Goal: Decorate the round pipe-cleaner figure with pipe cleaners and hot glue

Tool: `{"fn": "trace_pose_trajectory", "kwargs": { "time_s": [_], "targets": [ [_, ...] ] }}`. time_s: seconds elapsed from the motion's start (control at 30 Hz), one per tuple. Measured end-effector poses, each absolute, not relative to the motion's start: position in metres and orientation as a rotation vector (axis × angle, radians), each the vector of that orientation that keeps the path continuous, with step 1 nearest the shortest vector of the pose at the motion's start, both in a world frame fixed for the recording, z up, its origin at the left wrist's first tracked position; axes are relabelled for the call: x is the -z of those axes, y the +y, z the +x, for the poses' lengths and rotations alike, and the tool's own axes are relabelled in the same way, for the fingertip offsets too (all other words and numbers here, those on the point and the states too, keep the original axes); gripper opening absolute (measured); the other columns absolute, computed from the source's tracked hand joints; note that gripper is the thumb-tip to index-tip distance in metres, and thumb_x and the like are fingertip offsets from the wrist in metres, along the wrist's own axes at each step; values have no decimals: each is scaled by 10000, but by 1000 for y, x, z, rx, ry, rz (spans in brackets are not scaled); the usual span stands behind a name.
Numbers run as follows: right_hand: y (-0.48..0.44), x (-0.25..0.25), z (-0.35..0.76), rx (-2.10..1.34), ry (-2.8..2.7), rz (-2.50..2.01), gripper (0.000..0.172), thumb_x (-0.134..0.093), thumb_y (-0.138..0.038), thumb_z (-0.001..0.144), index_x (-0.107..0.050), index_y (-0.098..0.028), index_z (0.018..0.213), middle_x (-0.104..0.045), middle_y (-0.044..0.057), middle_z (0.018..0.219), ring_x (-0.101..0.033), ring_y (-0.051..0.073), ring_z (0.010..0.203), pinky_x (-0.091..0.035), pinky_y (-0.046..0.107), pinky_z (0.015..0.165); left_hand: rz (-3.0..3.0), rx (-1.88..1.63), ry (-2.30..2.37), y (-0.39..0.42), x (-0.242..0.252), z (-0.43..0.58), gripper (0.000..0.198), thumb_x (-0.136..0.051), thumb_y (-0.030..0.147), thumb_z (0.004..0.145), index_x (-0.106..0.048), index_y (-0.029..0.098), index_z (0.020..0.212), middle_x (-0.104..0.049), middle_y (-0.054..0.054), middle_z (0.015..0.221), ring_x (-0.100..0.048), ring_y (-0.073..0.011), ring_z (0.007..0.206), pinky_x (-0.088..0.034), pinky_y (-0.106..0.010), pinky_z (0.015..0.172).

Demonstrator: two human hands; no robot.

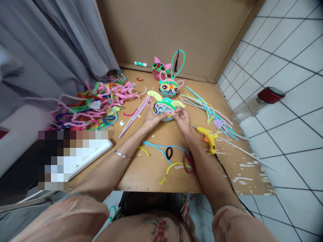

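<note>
A round pipe-cleaner animal head [163, 108] with pale yellow ears, a green and turquoise band and a shiny clear middle is held over the table. My left hand [152, 116] grips its left side, with the thumb along the lower edge. At its right side my right hand [182, 117] is closed, fingertips pinching the edge near a pink strip. Just behind stands a finished-looking animal head [169, 88] with pink round ears and a turquoise loop. Farther back sits a red animal head [158, 69] with pink pointed ears.
Tangled pipe cleaners [96, 104] are heaped at the left, beside a blurred-out white object [101, 151]. Blue and yellow pipe cleaners [202, 102] lie right. A yellow glue gun [208, 136] with a trailing cord rests near my right forearm. Red-handled scissors [188, 163] lie in front. A clear bottle [262, 101] stands right.
</note>
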State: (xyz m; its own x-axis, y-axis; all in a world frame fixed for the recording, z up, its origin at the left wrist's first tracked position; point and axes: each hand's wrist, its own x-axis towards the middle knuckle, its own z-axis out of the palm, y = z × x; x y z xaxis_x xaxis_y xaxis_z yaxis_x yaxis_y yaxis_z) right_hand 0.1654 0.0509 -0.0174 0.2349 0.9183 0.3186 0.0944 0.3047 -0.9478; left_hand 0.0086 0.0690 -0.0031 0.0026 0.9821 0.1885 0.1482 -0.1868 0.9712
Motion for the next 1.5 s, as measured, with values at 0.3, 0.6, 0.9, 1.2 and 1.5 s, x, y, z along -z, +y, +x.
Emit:
{"fn": "trace_pose_trajectory", "kwargs": {
  "time_s": [0.3,0.6,0.9,1.2,1.5],
  "targets": [
    [49,16,167,-750,-1178,-1136,396,-730,-540,650,-534,-215,765,-554,-45,673,-522,111,631,-469,251,617,1449,-1287,1109,69,5,7,949,-805,564,604,-451,177,1396,-501,-138,1422,-475,-313,1320,-363,-432,1130],
    [48,17,173,-739,-1144,-1130,385,-690,-559,698,-568,-204,783,-592,-31,688,-547,119,656,-471,257,650,1411,-1302,1046,64,-1,5,773,-732,479,712,-478,206,1389,-474,-112,1468,-389,-302,1400,-312,-420,1172],
    [46,16,176,-753,-1126,-1144,387,-755,-516,625,-581,-201,769,-622,-24,705,-578,130,670,-498,279,663,1446,-1306,1088,66,3,6,930,-830,432,589,-454,210,1410,-501,-124,1432,-471,-312,1321,-351,-437,1138],
    [45,16,172,-791,-1135,-1139,297,-749,-433,631,-607,-192,733,-618,-30,674,-553,114,622,-480,263,634,1510,-1287,1226,68,6,9,856,-796,357,602,-479,186,1379,-510,-132,1419,-482,-316,1309,-375,-454,1113],
    [45,18,171,-813,-1090,-1129,265,-764,-411,614,-650,-189,702,-626,-32,665,-540,113,623,-457,261,643,1586,-1253,1394,58,-7,13,764,-757,315,622,-505,165,1328,-578,-131,1338,-563,-299,1200,-440,-440,1054]
  ]
}}
